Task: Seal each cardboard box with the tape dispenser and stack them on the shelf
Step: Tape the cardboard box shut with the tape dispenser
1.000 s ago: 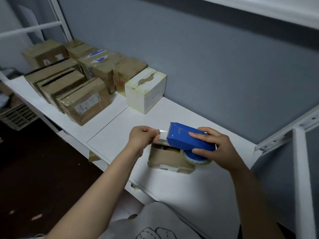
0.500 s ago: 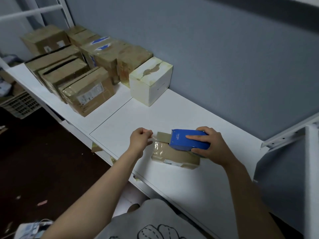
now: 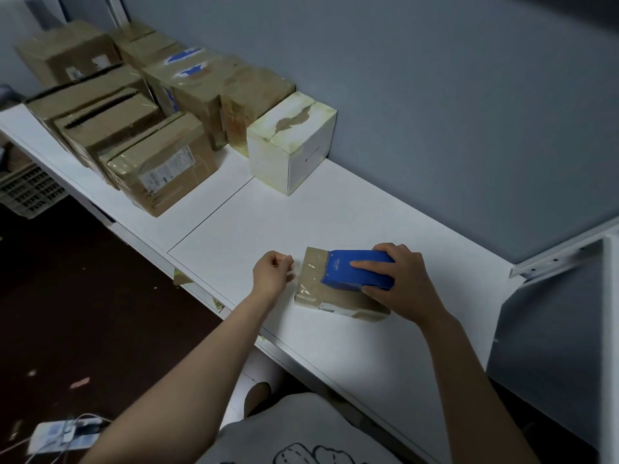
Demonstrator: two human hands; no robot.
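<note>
Your right hand (image 3: 407, 283) grasps the blue tape dispenser (image 3: 355, 271), which lies flat on the small cardboard box (image 3: 315, 289) at the frame's centre, on the white shelf (image 3: 351, 212). Your left hand (image 3: 272, 276) is curled just left of the box; you cannot tell whether it pinches tape. Other boxes (image 3: 160, 162) crowd the upper left.

A grey shirt (image 3: 294, 426) with a black outline drawing (image 3: 315, 455) printed on it. The left hand (image 3: 273, 276) and right hand (image 3: 407, 284) are bare, as are both forearms (image 3: 201, 363).
</note>
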